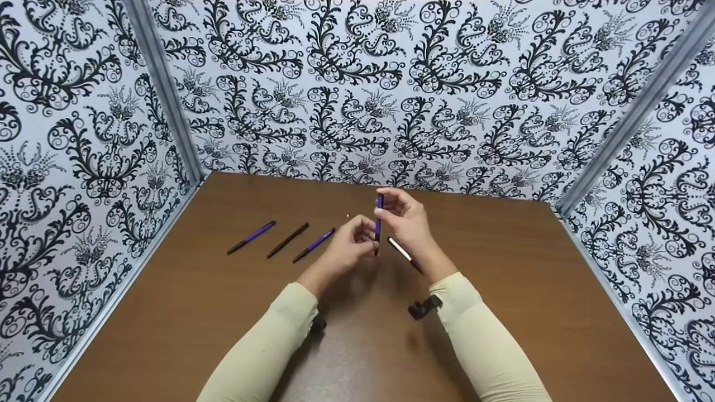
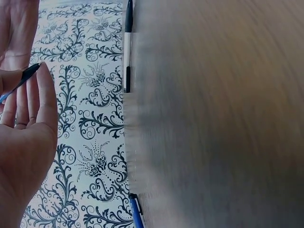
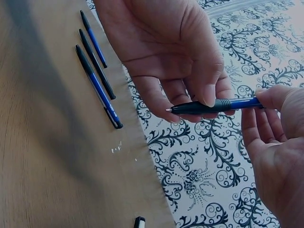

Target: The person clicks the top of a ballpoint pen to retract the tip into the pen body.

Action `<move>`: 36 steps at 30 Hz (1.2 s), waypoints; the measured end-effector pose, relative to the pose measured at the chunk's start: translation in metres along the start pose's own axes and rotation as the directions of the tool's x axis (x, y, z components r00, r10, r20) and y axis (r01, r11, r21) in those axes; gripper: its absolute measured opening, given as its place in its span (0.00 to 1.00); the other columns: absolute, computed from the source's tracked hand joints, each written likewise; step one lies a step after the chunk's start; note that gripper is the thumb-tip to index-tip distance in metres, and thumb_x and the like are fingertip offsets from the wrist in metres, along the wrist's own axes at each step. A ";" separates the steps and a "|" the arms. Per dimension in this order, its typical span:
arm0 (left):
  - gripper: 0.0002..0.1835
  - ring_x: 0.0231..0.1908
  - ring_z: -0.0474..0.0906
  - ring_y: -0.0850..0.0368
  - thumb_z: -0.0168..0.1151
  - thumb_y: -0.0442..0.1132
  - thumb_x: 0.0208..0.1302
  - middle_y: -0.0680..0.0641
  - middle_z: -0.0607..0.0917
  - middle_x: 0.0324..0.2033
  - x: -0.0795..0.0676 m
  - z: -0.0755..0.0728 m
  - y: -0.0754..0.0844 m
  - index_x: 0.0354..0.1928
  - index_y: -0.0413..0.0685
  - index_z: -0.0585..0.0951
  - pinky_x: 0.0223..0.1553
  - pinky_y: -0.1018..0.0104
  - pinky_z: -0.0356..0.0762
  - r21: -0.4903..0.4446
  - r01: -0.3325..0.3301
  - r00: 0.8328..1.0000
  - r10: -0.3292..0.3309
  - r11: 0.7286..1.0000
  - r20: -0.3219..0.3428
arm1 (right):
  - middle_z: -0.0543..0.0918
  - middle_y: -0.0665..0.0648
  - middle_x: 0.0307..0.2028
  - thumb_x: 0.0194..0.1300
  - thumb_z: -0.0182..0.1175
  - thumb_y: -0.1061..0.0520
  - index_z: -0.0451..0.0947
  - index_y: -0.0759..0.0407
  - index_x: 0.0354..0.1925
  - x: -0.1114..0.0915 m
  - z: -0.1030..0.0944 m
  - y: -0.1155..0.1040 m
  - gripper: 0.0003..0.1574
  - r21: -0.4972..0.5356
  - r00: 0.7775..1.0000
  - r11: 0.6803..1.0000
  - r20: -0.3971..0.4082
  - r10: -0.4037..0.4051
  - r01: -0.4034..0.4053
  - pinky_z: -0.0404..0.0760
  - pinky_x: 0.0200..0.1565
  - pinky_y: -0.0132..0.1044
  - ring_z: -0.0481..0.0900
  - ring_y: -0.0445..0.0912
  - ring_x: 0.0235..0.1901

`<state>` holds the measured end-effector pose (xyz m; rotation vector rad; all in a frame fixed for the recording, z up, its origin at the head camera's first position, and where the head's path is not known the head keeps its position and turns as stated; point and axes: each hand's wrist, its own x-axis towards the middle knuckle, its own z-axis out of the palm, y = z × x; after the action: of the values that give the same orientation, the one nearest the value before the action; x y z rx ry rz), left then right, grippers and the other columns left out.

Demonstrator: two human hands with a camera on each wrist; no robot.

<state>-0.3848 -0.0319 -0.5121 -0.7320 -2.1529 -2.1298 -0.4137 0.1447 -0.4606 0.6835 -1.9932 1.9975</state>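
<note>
Between both hands a blue and black pen [image 1: 378, 223] is held above the table, upright in the head view. My left hand [image 1: 347, 244] pinches its black grip section near the point, thumb against the fingers. My right hand [image 1: 410, 218] pinches the blue barrel [image 3: 242, 103] at the other end. The metal writing point [image 3: 169, 110] sticks out in the right wrist view. Under the right wrist lies a white and black pen [image 1: 402, 250], partly covered by that arm in the head view.
Left of the hands, a blue pen [image 1: 251, 238], a black pen [image 1: 288, 240] and another blue pen [image 1: 314, 245] lie in a slanted row on the brown table [image 1: 184, 312]. Patterned walls [image 1: 357, 84] enclose the back and sides. Small white specks [image 3: 116, 147] show on the tabletop.
</note>
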 end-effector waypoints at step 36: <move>0.13 0.41 0.81 0.55 0.64 0.23 0.70 0.45 0.84 0.42 -0.005 -0.008 0.003 0.53 0.36 0.80 0.39 0.66 0.83 0.081 0.104 0.993 -0.108 0.991 0.044 | 0.88 0.60 0.48 0.69 0.71 0.74 0.78 0.63 0.71 -0.006 -0.002 0.014 0.35 -0.131 0.999 0.991 0.040 0.007 -0.002 0.85 0.54 0.38 0.86 0.51 0.48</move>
<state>-0.3817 -0.0415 -0.5106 -0.6846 -2.3359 -2.0821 -0.4161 0.1473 -0.4754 0.6948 -2.1281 1.8497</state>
